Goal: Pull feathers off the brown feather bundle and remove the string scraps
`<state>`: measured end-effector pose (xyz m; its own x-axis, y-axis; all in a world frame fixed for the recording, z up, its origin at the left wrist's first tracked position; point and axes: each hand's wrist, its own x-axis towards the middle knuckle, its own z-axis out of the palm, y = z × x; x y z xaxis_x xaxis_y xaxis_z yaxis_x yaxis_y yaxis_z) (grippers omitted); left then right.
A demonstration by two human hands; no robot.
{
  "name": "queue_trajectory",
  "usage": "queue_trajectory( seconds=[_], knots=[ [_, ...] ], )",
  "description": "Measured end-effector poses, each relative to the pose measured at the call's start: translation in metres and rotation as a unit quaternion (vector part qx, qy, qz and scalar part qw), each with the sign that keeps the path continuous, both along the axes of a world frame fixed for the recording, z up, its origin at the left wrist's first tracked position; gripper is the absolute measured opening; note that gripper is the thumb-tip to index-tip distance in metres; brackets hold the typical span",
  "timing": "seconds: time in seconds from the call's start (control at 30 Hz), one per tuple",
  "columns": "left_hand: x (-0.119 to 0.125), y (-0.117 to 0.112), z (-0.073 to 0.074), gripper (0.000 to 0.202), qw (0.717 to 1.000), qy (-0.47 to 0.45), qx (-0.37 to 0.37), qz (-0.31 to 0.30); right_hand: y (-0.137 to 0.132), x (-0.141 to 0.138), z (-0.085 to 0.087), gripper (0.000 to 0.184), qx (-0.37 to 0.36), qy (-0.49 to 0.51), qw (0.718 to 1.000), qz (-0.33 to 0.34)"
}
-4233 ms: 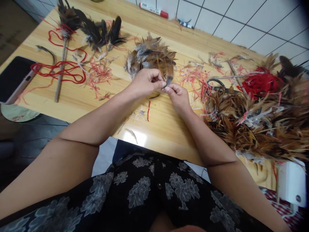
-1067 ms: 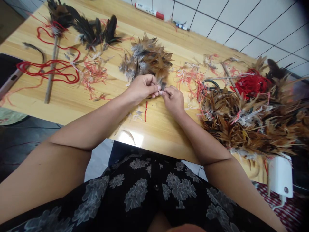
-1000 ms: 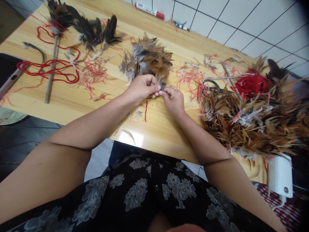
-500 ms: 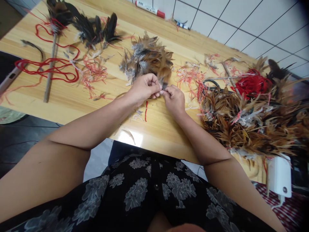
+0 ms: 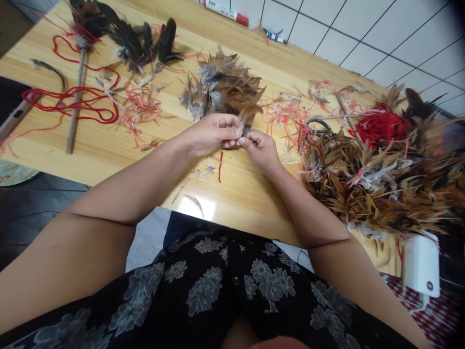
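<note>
My left hand (image 5: 210, 134) and my right hand (image 5: 260, 150) meet above the wooden table (image 5: 109, 145), fingertips pinched together on a small brown feather (image 5: 249, 118) that sticks up between them. Both hands are closed. Just beyond them lies a loose pile of brown and grey feathers (image 5: 223, 89). A short red thread piece (image 5: 220, 166) rests on the table under my wrists.
A big heap of brown feathers (image 5: 378, 179) with red yarn (image 5: 379, 127) and scissors (image 5: 319, 127) fills the right side. Red cord (image 5: 72, 104), a stick (image 5: 74, 109) and black feathers (image 5: 141, 41) lie at the left. A red-capped marker (image 5: 227, 10) sits at the far edge. A white box (image 5: 421, 265) stands at the right.
My hands have stayed joined at the same spot. The feather between my fingertips now stands up higher and shows more than half a second ago. The view has shifted slightly.
</note>
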<state>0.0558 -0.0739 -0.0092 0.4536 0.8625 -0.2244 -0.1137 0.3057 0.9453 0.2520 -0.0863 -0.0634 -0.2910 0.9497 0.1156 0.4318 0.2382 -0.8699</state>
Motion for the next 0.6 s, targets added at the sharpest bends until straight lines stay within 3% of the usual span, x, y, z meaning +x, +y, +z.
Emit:
queue_trajectory(
  seconds=[0.13, 0.27, 0.4, 0.6],
  knots=[
    [-0.007, 0.004, -0.003, 0.036, 0.999, -0.042, -0.014, -0.03, -0.003, 0.002, 0.013, 0.061, -0.079, 0.099, 0.99, 0.056],
    [-0.007, 0.007, -0.014, 0.039, 0.997, -0.068, -0.024, -0.031, -0.005, 0.003, 0.017, 0.066, -0.123, 0.137, 0.979, 0.088],
    [-0.006, 0.008, -0.023, 0.045, 0.996, -0.087, -0.01, -0.024, -0.005, 0.003, 0.015, 0.067, -0.111, 0.16, 0.977, 0.088],
    [-0.001, 0.009, -0.025, 0.045, 0.996, -0.064, 0.051, 0.027, -0.004, 0.003, 0.012, 0.066, -0.097, 0.167, 0.978, 0.08]
  ],
)
